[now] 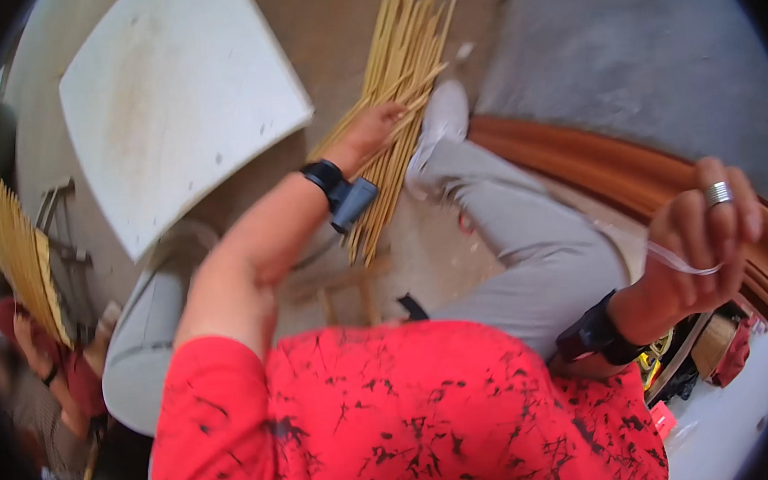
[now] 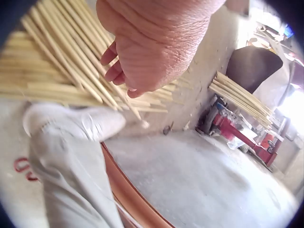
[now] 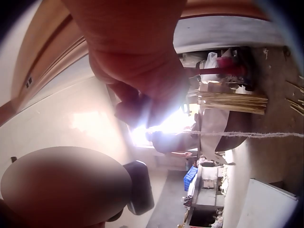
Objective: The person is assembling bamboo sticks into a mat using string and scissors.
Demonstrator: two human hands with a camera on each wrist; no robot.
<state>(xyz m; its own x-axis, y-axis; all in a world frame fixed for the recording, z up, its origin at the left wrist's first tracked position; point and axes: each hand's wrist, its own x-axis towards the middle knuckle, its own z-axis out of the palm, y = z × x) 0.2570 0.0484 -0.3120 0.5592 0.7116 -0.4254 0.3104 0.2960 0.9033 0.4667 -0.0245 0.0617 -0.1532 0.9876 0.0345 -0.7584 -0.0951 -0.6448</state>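
Note:
My left hand (image 1: 365, 139) is over a bundle of thin yellowish wooden sticks (image 1: 396, 162) on the floor, its fingers curled round a stick. In the left wrist view that stick (image 2: 130, 107) runs out from under the curled fingers, past a shoe (image 2: 76, 122). Off to the right, my right hand (image 1: 694, 229), with a ring on one finger, is raised and grips a thin white string (image 1: 679, 264). From its fingers the string (image 3: 256, 135) stretches across the right wrist view.
A white board (image 1: 179, 103) lies beyond my left arm. A brown moulded strip (image 1: 576, 157) curves past my leg. Another person (image 1: 60, 369) sits at far left near a row of sticks (image 1: 19, 242). More sticks (image 2: 240, 97) lie near a red tool (image 2: 247, 142).

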